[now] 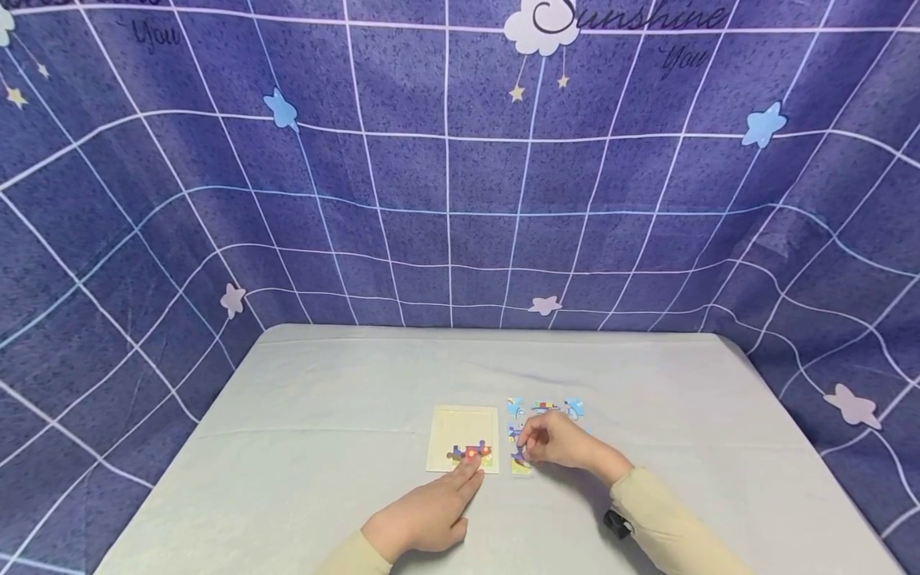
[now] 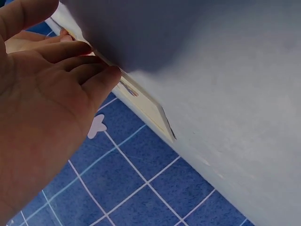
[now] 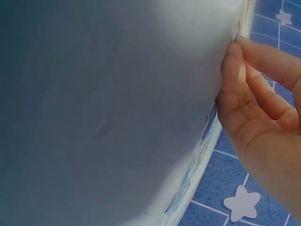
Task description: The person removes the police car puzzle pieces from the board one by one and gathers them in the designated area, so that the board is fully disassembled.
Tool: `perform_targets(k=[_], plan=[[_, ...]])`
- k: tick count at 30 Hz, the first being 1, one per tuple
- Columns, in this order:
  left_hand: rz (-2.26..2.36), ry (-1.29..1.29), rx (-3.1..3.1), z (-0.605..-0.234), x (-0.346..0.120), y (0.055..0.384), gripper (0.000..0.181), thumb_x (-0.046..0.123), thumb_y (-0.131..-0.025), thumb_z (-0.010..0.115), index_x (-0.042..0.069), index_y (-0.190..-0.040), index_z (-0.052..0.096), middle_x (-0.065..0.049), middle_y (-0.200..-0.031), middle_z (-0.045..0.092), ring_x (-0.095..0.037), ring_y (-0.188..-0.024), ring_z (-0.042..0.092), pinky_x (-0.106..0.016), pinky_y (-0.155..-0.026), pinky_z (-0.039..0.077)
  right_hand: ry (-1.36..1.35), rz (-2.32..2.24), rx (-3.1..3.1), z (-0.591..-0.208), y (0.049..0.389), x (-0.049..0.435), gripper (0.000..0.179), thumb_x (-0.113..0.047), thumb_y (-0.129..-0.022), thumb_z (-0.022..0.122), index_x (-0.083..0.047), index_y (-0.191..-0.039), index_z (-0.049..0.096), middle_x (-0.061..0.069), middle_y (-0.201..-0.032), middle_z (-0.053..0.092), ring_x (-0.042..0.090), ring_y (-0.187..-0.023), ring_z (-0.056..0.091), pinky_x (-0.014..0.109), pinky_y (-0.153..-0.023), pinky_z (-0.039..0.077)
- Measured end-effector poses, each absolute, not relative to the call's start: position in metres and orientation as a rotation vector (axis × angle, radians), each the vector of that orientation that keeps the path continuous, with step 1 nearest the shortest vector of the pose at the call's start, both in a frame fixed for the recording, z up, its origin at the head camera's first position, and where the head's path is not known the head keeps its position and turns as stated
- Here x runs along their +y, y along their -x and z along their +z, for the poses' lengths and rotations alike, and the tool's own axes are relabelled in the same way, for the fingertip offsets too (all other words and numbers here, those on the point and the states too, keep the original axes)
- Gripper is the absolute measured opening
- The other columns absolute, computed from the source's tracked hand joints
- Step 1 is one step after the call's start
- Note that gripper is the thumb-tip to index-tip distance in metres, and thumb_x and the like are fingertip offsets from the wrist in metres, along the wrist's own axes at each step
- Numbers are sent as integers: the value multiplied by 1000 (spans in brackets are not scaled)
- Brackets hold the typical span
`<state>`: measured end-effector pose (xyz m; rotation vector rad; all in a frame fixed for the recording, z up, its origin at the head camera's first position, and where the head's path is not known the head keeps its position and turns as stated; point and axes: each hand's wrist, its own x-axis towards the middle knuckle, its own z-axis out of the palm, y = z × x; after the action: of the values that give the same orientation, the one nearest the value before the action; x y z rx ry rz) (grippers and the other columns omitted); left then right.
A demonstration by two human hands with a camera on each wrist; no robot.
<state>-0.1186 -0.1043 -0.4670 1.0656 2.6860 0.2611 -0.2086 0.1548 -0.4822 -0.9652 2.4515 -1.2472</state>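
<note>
A square cream puzzle tray (image 1: pixel 460 423) lies on the table, with a few joined jigsaw pieces (image 1: pixel 470 453) along its near edge, coloured red, blue and yellow. My left hand (image 1: pixel 434 511) reaches over the tray's near rim, and its straight fingers rest on those pieces. Just right of the tray, my right hand (image 1: pixel 561 441) pinches a jigsaw piece (image 1: pixel 521 461) between thumb and index finger, low over the table. In the right wrist view only a thin edge of that piece shows at the fingertips (image 3: pixel 233 49). The left wrist view shows the tray (image 2: pixel 153 110) edge-on beyond my left fingers.
More loose jigsaw pieces lie behind my right hand, among them a light-blue one (image 1: pixel 573 407) and one with red and yellow (image 1: pixel 545 406). My hand partly covers others. A grey-white cloth (image 1: pixel 323 399) covers the table. Blue gridded curtain (image 1: pixel 489 176) hangs around its back and sides.
</note>
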Motion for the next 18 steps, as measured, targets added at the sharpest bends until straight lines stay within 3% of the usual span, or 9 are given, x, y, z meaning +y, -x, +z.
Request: perform_targets(k=[10, 18], plan=[[227, -1105, 2660, -460, -97, 115, 62, 21, -89, 58, -2, -144, 40, -17, -154, 31, -24, -142, 29, -33, -113, 31, 1007, -1261, 2475, -472, 225, 146, 12, 3, -85, 65, 4, -96, 70, 12, -86, 70, 8, -73, 62, 22, -71, 55], [157, -1170, 2678, -459, -83, 116, 61, 21, -89, 58, -5, -142, 41, -21, -152, 32, -30, -141, 30, -34, -113, 32, 1021, -1343, 2294, -471, 236, 114, 20, 4, -87, 63, 8, -107, 67, 21, -100, 70, 27, -88, 68, 23, -77, 56]])
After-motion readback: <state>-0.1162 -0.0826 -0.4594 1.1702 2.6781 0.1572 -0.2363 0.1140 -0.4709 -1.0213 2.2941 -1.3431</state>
